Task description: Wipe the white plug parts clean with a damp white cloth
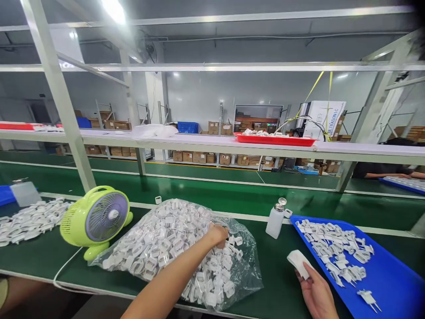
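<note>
A clear plastic bag (pixel 245 261) lies spread on the green table, heaped with small white plastic parts (pixel 169 230). My left hand (pixel 218 235) reaches onto the right side of this heap, its fingers curled together; what they hold, if anything, is hidden. My right hand (pixel 314 283) grips a folded white cloth (pixel 299 262) between thumb and fingers, just left of a blue tray (pixel 392 266). White parts with thin metal pins (pixel 335 248) lie in the tray, and a single one (pixel 368 297) sits apart near its front.
A green fan (pixel 96 219) stands left of the bag, its cable running along the table edge. Behind my right hand is a pump bottle (pixel 275 220). A shelf (pixel 199 144) above carries a red tray (pixel 275 139). Another person's arms (pixel 385 174) show at the far right.
</note>
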`<state>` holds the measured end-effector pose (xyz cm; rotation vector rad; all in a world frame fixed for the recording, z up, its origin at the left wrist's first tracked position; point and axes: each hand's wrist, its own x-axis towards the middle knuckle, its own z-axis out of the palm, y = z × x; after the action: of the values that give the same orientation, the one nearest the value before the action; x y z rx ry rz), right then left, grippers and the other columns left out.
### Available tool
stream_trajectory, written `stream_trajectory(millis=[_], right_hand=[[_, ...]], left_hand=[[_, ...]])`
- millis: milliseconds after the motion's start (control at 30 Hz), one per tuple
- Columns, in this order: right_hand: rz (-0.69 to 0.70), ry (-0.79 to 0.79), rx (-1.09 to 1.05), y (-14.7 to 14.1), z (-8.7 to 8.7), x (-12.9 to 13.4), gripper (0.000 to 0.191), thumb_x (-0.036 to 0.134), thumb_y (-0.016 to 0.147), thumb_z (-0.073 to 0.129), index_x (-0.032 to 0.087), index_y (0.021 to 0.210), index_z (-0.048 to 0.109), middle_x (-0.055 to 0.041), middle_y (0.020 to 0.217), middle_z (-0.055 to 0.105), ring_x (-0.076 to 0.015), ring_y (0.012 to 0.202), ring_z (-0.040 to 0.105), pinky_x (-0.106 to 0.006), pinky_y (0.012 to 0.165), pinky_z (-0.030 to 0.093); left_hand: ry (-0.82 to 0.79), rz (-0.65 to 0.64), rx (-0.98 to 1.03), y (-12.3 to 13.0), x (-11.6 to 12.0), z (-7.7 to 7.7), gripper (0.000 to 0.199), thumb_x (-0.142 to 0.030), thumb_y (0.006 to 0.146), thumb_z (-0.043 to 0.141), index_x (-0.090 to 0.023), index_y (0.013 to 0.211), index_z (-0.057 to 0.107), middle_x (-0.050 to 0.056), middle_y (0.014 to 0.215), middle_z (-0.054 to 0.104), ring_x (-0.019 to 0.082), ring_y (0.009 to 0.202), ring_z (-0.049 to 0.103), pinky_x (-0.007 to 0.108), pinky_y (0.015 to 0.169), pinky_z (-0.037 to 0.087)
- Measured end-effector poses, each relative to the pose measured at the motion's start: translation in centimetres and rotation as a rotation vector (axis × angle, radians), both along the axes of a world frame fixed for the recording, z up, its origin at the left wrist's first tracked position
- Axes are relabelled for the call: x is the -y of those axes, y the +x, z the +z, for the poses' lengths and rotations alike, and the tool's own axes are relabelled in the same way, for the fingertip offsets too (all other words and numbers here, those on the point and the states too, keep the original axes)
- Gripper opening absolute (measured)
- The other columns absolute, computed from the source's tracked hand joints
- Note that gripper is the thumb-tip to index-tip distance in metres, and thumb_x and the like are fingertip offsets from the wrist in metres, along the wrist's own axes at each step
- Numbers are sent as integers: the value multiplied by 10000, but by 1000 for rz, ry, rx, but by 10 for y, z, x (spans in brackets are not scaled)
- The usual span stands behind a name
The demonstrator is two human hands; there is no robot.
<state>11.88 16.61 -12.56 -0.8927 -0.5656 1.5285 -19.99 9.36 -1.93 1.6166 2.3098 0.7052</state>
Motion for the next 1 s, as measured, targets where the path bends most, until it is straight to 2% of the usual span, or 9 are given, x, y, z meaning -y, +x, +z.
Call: stream_trajectory(millis=[133,300,467,600,767,900,1000], right_hand=[[-14,34,13,-2,2,4,392,306,658,872,158,992,732,-39,980,773,-234,1024,699,-319,807,624],[3,34,55,-8,9,9,151,241,912,705,140,1022,685,-39,1059,720,-164,926,696,-345,801,602],[-13,3,63,-13,17,24,196,300,949,668,147,1072,663,-40,1072,698,-155,894,687,-332,769,599],[9,-35,82,1,19,51,194,297,945,675,146,1067,665,-38,1053,705,-153,875,692,-336,766,603],[6,-40,95,27,20,81,167,237,901,717,130,1027,696,-41,992,744,-155,850,713,-318,747,602],[-84,-46,38,38,23,82,288,237,717,847,95,944,742,-80,896,785,-204,787,731,-299,651,594],[-225,11,-54,40,27,72,330,278,625,888,161,902,752,-20,903,795,-172,819,722,-253,671,590]], left_hand=[[-199,-132,-115,11,0,9,311,-352,954,668,-181,1213,648,86,1246,669,244,1087,667,472,934,567],[-162,-228,-221,33,2,14,338,-347,950,669,-178,1242,638,102,1334,629,281,1199,616,531,1011,518],[-154,-301,-223,61,-7,11,338,-347,950,672,-177,1239,637,100,1301,644,263,1144,644,494,968,550],[-141,-348,-147,69,-17,7,336,-348,951,673,-182,1241,634,92,1266,657,248,1095,665,458,920,575],[-36,-374,-21,81,-20,4,320,-348,953,670,-179,1223,642,92,1263,657,248,1100,660,460,928,568],[97,-367,92,119,-6,-1,160,-248,960,637,-166,1096,659,71,1192,678,235,1115,642,454,973,530],[131,-327,227,155,9,-17,134,-100,919,603,-186,1019,619,62,1072,709,173,990,682,290,871,538]])
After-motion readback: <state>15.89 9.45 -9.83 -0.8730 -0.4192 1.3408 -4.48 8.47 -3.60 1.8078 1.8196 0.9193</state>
